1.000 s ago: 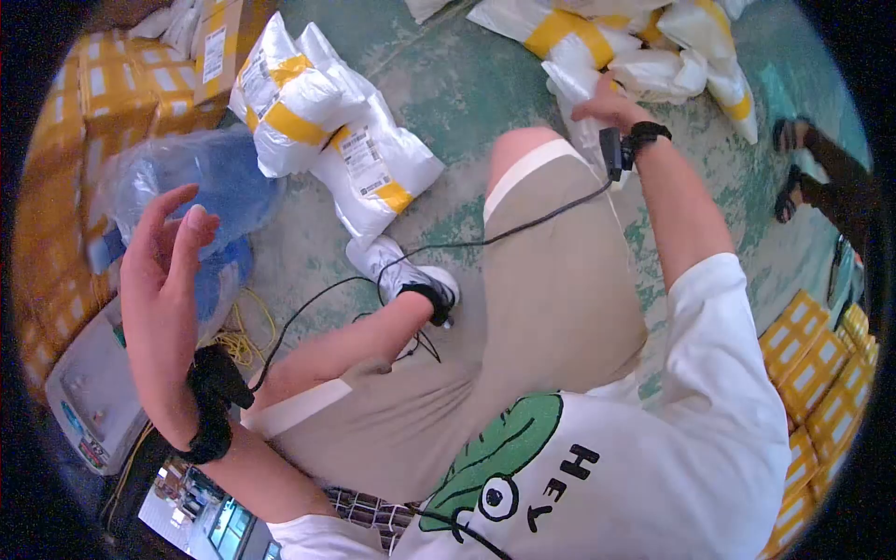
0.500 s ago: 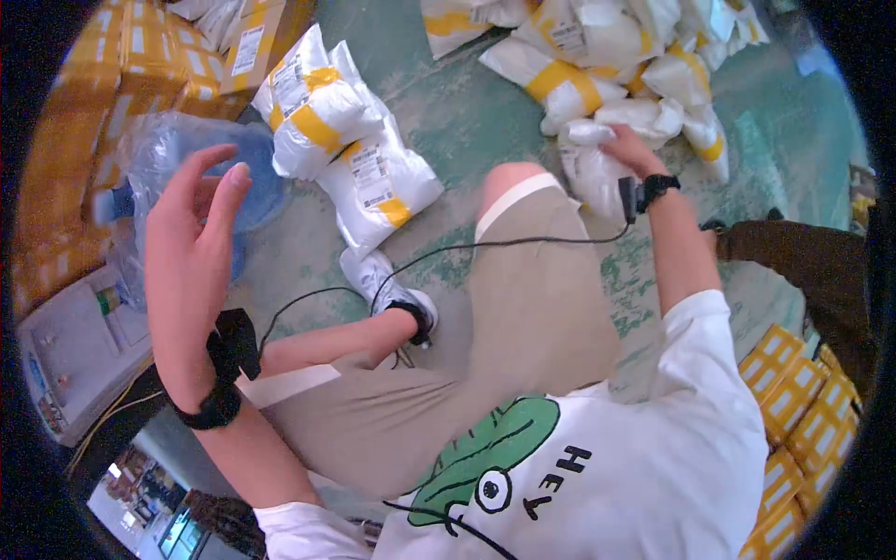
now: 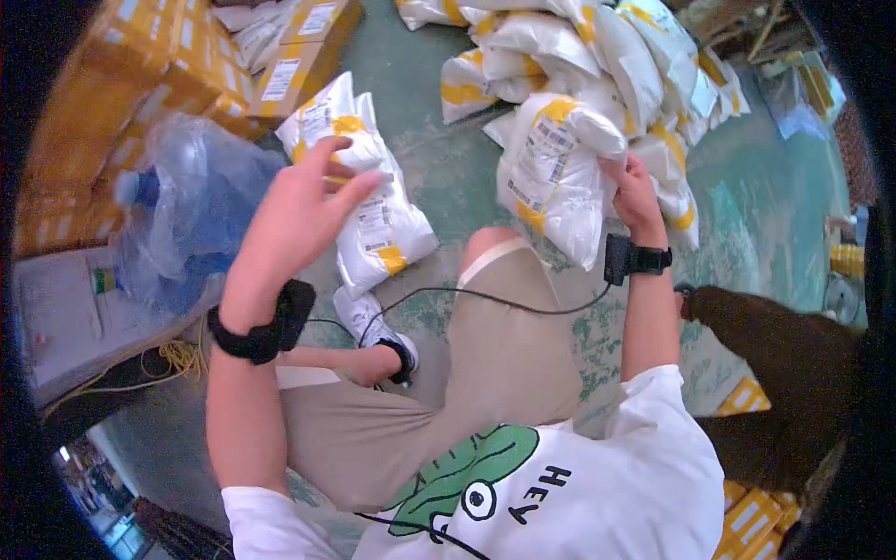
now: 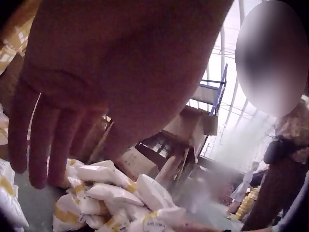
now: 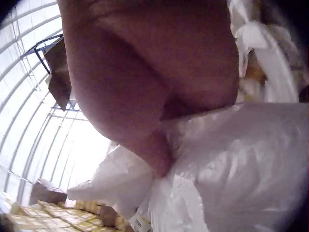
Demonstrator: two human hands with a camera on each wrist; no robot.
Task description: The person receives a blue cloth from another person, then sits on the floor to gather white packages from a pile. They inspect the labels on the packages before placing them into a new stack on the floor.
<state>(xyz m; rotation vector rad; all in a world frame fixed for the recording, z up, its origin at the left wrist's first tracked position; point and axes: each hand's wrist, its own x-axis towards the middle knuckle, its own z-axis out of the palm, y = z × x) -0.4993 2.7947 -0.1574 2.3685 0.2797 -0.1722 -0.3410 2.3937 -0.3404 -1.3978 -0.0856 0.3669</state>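
Observation:
My right hand [image 3: 638,198] pinches the edge of a white plastic parcel [image 3: 558,173] with yellow tape and a printed label, held up in front of a heap of similar parcels. In the right wrist view the thumb of my hand [image 5: 154,77] presses into the crumpled white plastic [image 5: 241,164]. My left hand [image 3: 303,210] is raised with relaxed, spread fingers and holds nothing. From the head view it overlaps two white parcels [image 3: 373,233] lying on the floor; whether it touches them cannot be told. The left wrist view shows its palm [image 4: 111,63] and hanging fingers.
A heap of white parcels [image 3: 546,47] lies at the top. Taped cartons [image 3: 140,65], a plastic-wrapped blue water bottle [image 3: 201,201] and a grey-white surface [image 3: 70,317] stand at the left. A dark-clothed person's leg [image 3: 775,336] is at the right. A cable [image 3: 485,291] runs between my wrists.
My right hand has lifted a parcel off the heap's near side and brought it up, its label now showing. My left hand has moved right, from beside the bottle to over the two floor parcels.

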